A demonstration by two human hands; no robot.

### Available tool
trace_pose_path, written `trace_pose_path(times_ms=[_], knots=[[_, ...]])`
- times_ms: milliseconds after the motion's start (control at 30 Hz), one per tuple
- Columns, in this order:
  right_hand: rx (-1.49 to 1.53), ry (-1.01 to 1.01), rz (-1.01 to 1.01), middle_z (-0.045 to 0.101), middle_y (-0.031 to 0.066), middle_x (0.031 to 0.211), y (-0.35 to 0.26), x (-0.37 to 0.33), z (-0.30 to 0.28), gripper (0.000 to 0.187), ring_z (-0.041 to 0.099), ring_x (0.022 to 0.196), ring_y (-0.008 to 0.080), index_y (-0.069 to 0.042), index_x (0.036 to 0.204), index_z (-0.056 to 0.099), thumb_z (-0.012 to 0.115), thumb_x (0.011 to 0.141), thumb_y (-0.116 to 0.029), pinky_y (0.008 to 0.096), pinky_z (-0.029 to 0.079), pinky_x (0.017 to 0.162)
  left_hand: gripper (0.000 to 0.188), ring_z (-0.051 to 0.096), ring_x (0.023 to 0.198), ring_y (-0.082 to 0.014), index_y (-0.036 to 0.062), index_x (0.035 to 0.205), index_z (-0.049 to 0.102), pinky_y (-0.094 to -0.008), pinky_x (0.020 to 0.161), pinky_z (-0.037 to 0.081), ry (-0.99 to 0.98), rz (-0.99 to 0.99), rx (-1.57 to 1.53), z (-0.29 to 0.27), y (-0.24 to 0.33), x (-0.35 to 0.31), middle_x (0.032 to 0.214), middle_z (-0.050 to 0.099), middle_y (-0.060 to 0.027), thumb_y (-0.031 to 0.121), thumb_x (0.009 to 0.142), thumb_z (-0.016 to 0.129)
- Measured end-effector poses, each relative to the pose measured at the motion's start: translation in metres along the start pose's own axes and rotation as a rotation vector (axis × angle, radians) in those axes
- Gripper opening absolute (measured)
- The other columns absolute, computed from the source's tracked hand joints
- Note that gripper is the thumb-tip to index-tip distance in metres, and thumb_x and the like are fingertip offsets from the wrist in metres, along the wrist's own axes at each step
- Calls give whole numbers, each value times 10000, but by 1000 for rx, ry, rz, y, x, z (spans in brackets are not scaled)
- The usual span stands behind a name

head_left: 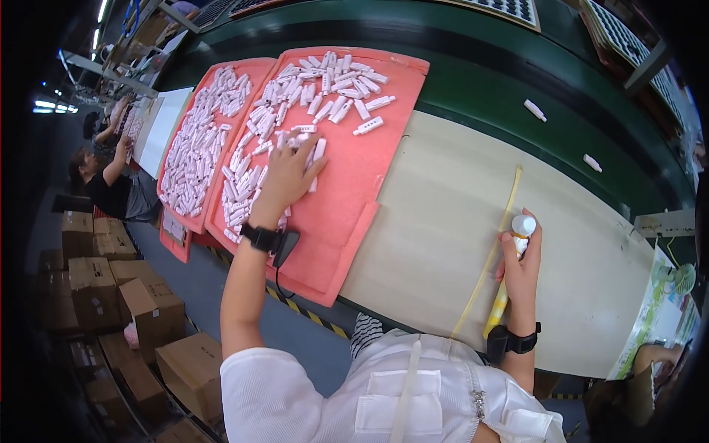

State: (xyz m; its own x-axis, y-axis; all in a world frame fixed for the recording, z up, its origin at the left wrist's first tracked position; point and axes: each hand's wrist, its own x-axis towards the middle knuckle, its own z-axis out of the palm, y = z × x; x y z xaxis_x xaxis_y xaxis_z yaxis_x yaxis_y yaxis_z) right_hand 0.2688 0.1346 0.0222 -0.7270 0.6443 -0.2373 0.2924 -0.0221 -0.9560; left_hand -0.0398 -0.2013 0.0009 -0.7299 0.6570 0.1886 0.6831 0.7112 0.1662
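Note:
My left hand (290,171) reaches over a pile of small pale pink-white plastic casings (244,173) on a red foam tray (347,192). Its fingers are spread among them, and one casing (320,150) lies beside the index finger; whether any is gripped does not show. Over the pale work mat to the right, my right hand (523,258) is closed round a slim yellow-and-white tube (496,311). A white round end (523,224) sticks out above the fingers, while the yellow part extends below toward the wrist. My palm hides its middle.
A second red tray (255,70) full of casings adjoins on the left. Two loose casings (535,111) lie on the green belt (480,81) beyond the mat. A yellow strip (509,199) crosses the mat (428,221). Cardboard boxes (96,288) and a co-worker (111,181) are at left.

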Motion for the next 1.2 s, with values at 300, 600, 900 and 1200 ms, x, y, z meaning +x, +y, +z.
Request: trace_pose_path(times_ms=[300,600,900,1200], knots=[[6,-7,17,606,29,947,-2,0,-3,505,476,507,57,-113,1486,407,598,1020,-157,219,406,435,440,508,1328,-439,162,1397,612,-536,1076,434,-292,-35,-16,-70,33,13,1397,576,-233,376,1013,601],[13,-29,-31,600,21,910,2,2,-10,499,503,510,76,-136,1480,403,589,1018,-151,245,438,452,395,612,1173,-413,73,1364,607,-441,1010,495,-274,421,-255,21,159,191,1295,622,-226,209,993,603],[53,-94,28,614,43,919,-4,3,-19,514,537,522,86,-124,1479,381,593,1013,-162,265,471,473,312,673,994,-396,80,1236,655,-482,844,558,-41,637,42,111,288,286,1096,656,-170,109,926,648],[-52,-14,-116,594,28,907,16,7,-8,482,508,526,73,-121,1463,419,595,1017,-169,243,421,470,205,738,741,-206,-35,916,642,-338,645,553,-235,269,-842,10,231,149,820,732,-104,110,859,776]])
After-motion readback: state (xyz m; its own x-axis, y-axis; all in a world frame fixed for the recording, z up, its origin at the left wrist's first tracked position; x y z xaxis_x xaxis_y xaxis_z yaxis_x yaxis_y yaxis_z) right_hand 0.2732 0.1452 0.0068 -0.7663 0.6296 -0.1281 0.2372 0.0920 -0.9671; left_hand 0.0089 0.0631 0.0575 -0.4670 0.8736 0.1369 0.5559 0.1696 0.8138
